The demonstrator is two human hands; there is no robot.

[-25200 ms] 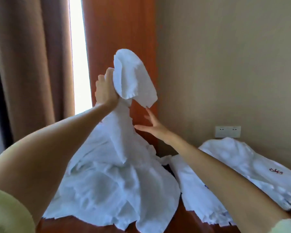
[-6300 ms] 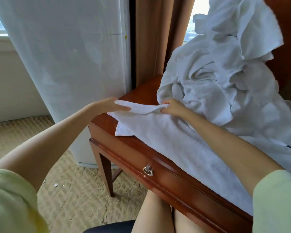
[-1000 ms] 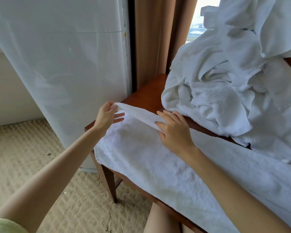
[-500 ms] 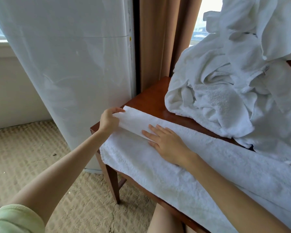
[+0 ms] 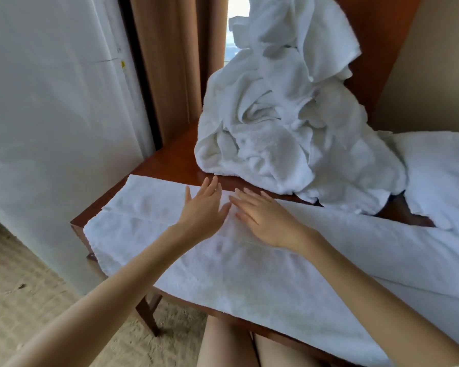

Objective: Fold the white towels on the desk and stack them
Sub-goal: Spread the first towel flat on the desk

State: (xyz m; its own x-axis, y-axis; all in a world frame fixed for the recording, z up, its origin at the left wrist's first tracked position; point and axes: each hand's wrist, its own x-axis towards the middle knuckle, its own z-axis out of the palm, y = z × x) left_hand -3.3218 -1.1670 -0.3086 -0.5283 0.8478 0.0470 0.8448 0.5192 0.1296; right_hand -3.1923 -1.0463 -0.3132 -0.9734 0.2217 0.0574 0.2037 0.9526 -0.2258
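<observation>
Flat towel (image 5: 249, 274) & heaped towels (image 5: 276, 133): white terry cloth, matt, nubbly. Desk (image 5: 170, 160): red-brown wood w/ glossy varnish.

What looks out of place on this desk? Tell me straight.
The crumpled towel heap sits piled high and unfolded at the back of the desk. The flat towel under the left hand and right hand overhangs the front edge.

We find the spread towel (image 5: 249, 274) along the near edge of the desk (image 5: 170, 157), left hand (image 5: 203, 210) and right hand (image 5: 265, 218) side by side on it. Behind sits the towel heap (image 5: 289, 128); leftward, perhaps a fridge (image 5: 51, 115).
</observation>
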